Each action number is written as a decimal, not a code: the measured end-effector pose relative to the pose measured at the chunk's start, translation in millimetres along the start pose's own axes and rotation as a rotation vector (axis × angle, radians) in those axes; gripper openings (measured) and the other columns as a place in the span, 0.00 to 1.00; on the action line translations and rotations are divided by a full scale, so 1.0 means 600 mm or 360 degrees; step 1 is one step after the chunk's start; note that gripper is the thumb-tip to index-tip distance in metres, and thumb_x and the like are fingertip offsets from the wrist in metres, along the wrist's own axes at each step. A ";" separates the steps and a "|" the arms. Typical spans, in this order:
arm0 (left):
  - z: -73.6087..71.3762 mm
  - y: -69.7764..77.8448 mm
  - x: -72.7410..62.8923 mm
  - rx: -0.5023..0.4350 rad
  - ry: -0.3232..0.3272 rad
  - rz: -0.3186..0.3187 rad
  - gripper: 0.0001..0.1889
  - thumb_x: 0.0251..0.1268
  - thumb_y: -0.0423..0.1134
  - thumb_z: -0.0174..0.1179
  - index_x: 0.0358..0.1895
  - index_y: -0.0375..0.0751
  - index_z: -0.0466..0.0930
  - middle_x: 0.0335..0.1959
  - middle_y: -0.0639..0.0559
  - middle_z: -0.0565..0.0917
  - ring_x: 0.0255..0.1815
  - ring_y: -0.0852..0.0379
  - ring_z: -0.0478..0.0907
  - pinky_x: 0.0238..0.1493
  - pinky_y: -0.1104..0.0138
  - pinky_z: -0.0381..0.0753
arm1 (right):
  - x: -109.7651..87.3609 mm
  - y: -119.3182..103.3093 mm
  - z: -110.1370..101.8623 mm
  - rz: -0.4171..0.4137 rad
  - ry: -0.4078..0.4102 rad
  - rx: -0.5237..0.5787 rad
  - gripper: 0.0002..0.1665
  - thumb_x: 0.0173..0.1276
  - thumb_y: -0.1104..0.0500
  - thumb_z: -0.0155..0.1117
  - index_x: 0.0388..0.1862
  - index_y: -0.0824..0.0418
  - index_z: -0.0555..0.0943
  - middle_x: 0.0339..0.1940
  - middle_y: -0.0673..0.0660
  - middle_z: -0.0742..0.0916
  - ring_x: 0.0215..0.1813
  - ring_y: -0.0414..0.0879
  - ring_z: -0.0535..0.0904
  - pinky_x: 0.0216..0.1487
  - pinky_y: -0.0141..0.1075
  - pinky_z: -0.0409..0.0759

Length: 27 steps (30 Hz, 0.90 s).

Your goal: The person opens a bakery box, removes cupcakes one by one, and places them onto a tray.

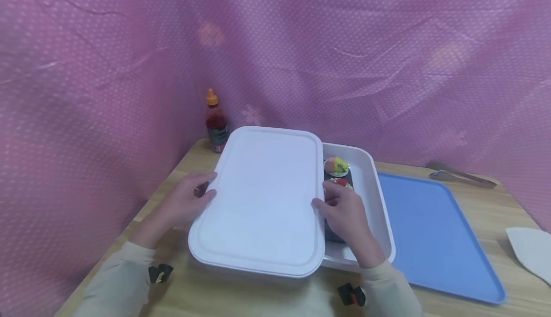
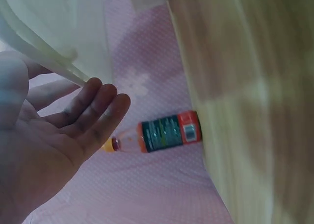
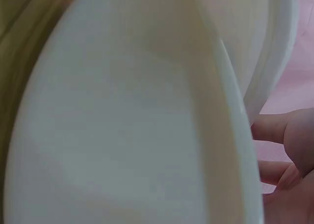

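Both hands on the white lid [image 1: 262,202]. L hand [image 1: 187,200] pinches its L long edge, thumb and fingers at the rim; L wrist view shows fingertips at the edge, palm turned to cam. R hand [image 1: 346,212] pinches the opp. edge, thumb nearest the wearer.

Lid pos.: held up over the desk [image 1: 224,298], off-centre to L, hiding the L part of the white box [image 1: 366,188]; R part of box uncovered. Contact btw. lid and box rim: can't tell.

In box: dark board [image 1: 335,235], partly hidden by lid and R hand. On it, a pink-and-yellow food item [image 1: 337,165]; nearer, a 2nd item w/ red on top [image 1: 342,182], partly behind R hand.

Surroundings: sauce bottle [image 1: 216,128], orange cap, upright at back L, just beyond lid's far L corner. Blue tray [image 1: 430,226] flat, just R of box. Tongs [image 1: 465,178] behind tray, back R. White flat piece [image 1: 531,250] at far R, cut off by frame. Pink dotted curtain [image 1: 323,44] behind.
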<state>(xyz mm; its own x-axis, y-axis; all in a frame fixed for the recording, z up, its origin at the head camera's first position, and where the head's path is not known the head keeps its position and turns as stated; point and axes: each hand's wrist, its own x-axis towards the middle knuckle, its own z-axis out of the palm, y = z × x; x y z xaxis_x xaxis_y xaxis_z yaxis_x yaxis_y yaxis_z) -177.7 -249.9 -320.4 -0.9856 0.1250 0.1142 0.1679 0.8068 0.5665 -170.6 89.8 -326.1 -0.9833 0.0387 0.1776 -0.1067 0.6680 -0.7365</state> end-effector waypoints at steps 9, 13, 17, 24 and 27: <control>-0.013 -0.035 -0.018 0.0088 0.0031 -0.0019 0.26 0.75 0.36 0.56 0.72 0.31 0.68 0.59 0.36 0.78 0.51 0.46 0.77 0.55 0.50 0.82 | -0.001 -0.024 0.033 0.0044 -0.0075 0.0059 0.31 0.63 0.59 0.73 0.65 0.64 0.79 0.41 0.60 0.90 0.43 0.50 0.87 0.40 0.40 0.88; -0.019 -0.051 -0.028 0.0108 0.0048 0.0013 0.25 0.74 0.36 0.56 0.71 0.30 0.69 0.56 0.37 0.79 0.50 0.46 0.78 0.53 0.50 0.83 | -0.004 -0.034 0.047 0.0080 -0.0096 0.0077 0.32 0.62 0.58 0.74 0.66 0.62 0.79 0.41 0.59 0.90 0.43 0.48 0.86 0.37 0.36 0.86; -0.022 -0.068 -0.035 0.0131 0.0066 0.0012 0.25 0.73 0.35 0.57 0.70 0.30 0.70 0.52 0.39 0.80 0.49 0.47 0.78 0.50 0.52 0.84 | -0.007 -0.045 0.059 0.0108 -0.0127 0.0105 0.33 0.62 0.58 0.75 0.66 0.61 0.79 0.43 0.58 0.90 0.43 0.48 0.85 0.37 0.36 0.86; -0.029 -0.091 -0.048 0.0127 0.0112 -0.0031 0.25 0.72 0.34 0.57 0.70 0.29 0.70 0.53 0.37 0.81 0.49 0.45 0.79 0.50 0.51 0.84 | -0.009 -0.062 0.077 0.0091 -0.0178 0.0151 0.33 0.62 0.59 0.75 0.66 0.61 0.79 0.42 0.58 0.89 0.42 0.46 0.85 0.43 0.39 0.87; -0.032 -0.100 -0.053 0.0108 0.0128 -0.0011 0.25 0.71 0.33 0.58 0.69 0.28 0.70 0.52 0.37 0.81 0.48 0.46 0.79 0.49 0.52 0.85 | -0.009 -0.068 0.083 0.0095 -0.0196 0.0157 0.33 0.62 0.59 0.75 0.66 0.60 0.79 0.41 0.57 0.89 0.41 0.45 0.85 0.45 0.40 0.87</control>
<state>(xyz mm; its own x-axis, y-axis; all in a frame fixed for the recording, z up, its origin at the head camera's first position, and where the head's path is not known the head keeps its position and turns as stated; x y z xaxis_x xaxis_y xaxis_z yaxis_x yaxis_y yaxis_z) -156.2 -313.5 -342.1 -0.9813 0.0746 0.1772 0.1565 0.8452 0.5111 -168.3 25.6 -329.6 -0.9983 -0.0190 0.0546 -0.0552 0.5907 -0.8050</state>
